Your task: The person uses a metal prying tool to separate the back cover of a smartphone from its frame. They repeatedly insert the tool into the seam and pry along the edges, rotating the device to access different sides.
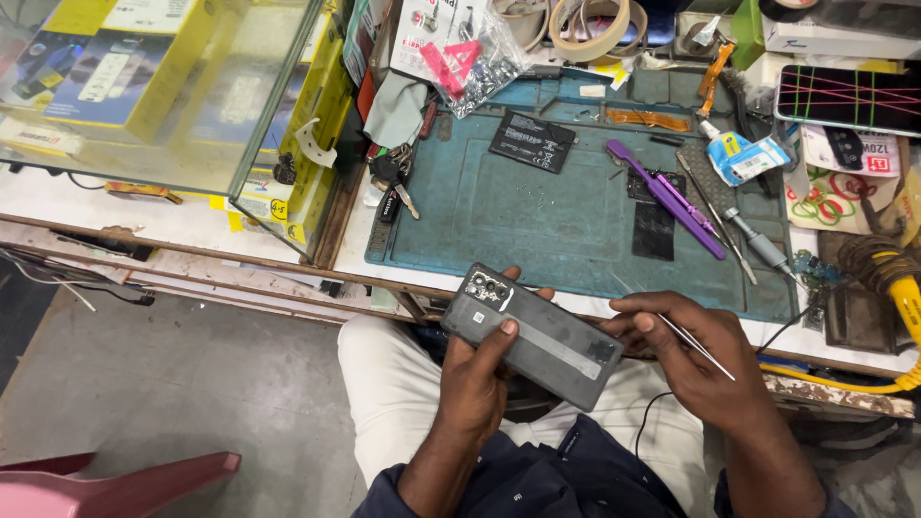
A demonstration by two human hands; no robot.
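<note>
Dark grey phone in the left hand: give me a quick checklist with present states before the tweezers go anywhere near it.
1. Dark grey rectangular phone gripped by left hand: ok.
2. Back side with camera cluster facing up: ok.
3. Thin metal tweezers held in right hand: ok.
4. Tweezer tips touching the phone: cannot tell.
5. Phone supported by the blue-green work mat: not ok, it is held over the lap.
6. Loose black battery lies apart on the mat: ok.
</note>
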